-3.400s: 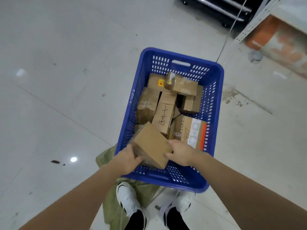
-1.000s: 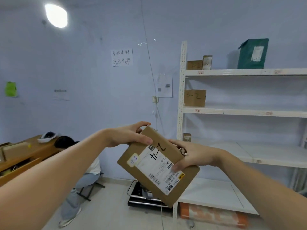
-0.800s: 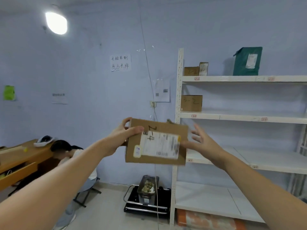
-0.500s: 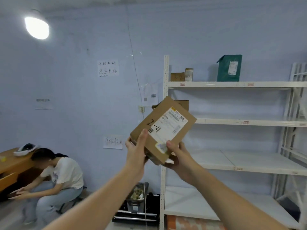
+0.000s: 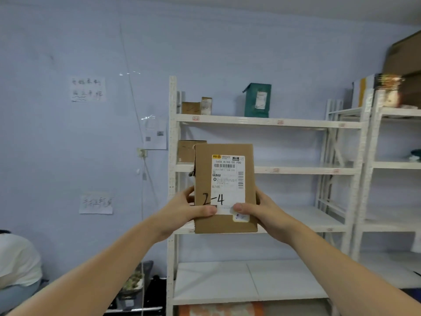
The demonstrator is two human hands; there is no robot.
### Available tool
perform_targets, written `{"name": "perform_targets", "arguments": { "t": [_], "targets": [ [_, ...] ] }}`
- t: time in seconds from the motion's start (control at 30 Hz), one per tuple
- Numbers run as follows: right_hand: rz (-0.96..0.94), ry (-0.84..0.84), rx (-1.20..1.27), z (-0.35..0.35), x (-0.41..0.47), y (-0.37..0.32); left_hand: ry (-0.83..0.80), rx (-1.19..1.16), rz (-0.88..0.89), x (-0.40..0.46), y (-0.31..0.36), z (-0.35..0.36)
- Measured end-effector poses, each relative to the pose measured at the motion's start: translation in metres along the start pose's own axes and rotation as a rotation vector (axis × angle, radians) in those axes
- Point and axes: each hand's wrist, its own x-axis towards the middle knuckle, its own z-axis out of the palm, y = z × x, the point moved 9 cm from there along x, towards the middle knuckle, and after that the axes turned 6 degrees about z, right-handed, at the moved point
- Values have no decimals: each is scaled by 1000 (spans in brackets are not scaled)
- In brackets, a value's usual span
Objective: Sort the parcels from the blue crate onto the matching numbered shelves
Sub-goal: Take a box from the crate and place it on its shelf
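The left hand (image 5: 182,213) and the right hand (image 5: 262,213) each grip a side of a flat brown cardboard parcel (image 5: 224,188), thumbs pressed on its white label marked "2-4", held upright before the white metal shelving rack (image 5: 268,122). A few brown boxes (image 5: 191,151) and a green carton (image 5: 257,100) sit shelved already. By my judgement this parcel awaits placing; more likely remain.

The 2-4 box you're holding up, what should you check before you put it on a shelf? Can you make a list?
1. Both hands hold the cardboard parcel: left hand, right hand. Ok.
2. Handwritten 2-4 readable. Ok.
3. Parcel upright, label facing camera. Ok.
4. Red tags on the white shelf rack readable. Cannot tell, blurred.
5. Free space on second shelf right of the brown box. Ok.
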Motion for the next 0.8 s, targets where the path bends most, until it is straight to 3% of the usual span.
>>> {"name": "perform_targets", "arguments": {
  "t": [0.4,0.8],
  "targets": [
    [-4,268,-91,-184,-10,56,-158,-141,33,153,-54,147],
    [62,408,-270,-389,67,74,-303,-145,114,376,-76,262]
  ]
}}
